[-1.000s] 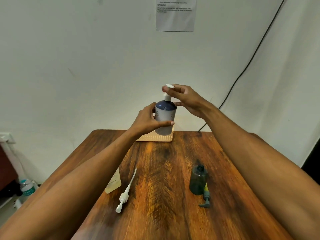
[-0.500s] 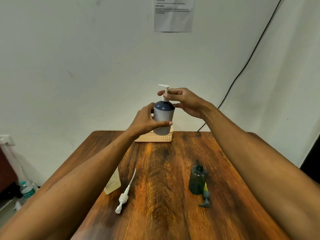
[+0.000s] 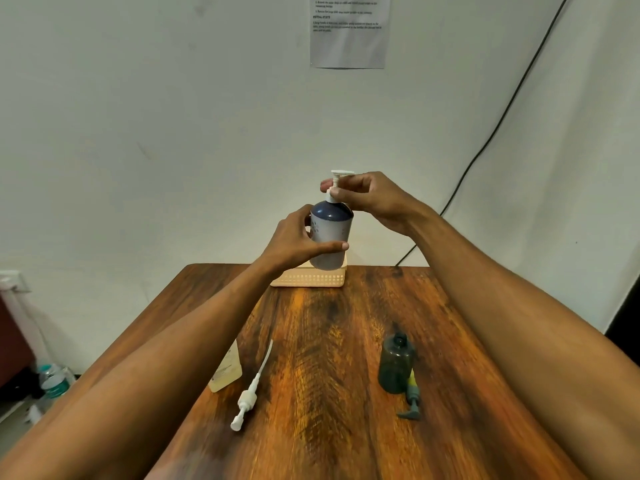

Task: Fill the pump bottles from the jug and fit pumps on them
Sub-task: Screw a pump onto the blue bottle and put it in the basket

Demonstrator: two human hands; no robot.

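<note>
Pump bottle point(image 3: 330, 237), mid-frame above the worktop point(image 3: 332, 341), is clasped round its body by the left hand point(image 3: 294, 239); the right hand point(image 3: 370, 199) pinches the pump collar. Smooth, probably heavy if filled.

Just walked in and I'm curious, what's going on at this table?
A person is fitting a white pump on a blue bottle. The left hand holds the bottle above the table, in front of a basket; the right hand grips the pump's collar. On the table, a dark bottle and a clear bottle wait, each with a loose pump beside it.
</note>
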